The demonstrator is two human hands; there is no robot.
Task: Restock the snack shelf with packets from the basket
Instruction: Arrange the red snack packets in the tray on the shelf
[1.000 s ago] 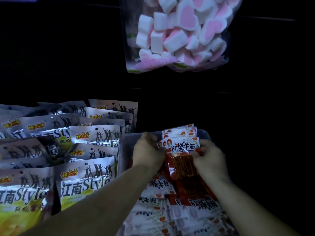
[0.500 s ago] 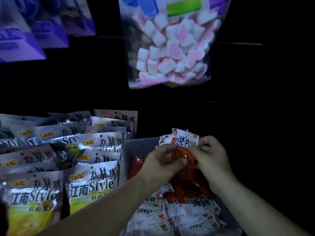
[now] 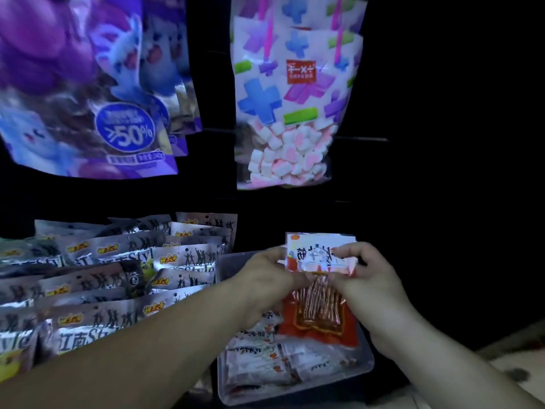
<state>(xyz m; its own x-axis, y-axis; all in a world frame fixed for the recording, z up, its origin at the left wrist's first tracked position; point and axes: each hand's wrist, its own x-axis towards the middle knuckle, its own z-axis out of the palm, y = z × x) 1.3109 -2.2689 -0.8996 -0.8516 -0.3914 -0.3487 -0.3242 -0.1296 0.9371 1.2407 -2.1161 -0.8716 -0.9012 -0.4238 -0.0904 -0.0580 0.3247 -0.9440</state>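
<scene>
Left hand [image 3: 265, 278] and right hand [image 3: 367, 280] pinch a packet stack [image 3: 320, 293] over the basket's [image 3: 230, 262] far edge.
Slick wrappers may slide free.

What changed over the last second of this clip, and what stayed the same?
The left hand and right hand slid inward across the red packets, nearly meeting at the middle; the fanned tops now look squared up. The view tilted up, bringing the purple bags into sight. Unchanged: both hands grip the bunch over the basket; the silver packets and marshmallow bag stay put.
</scene>
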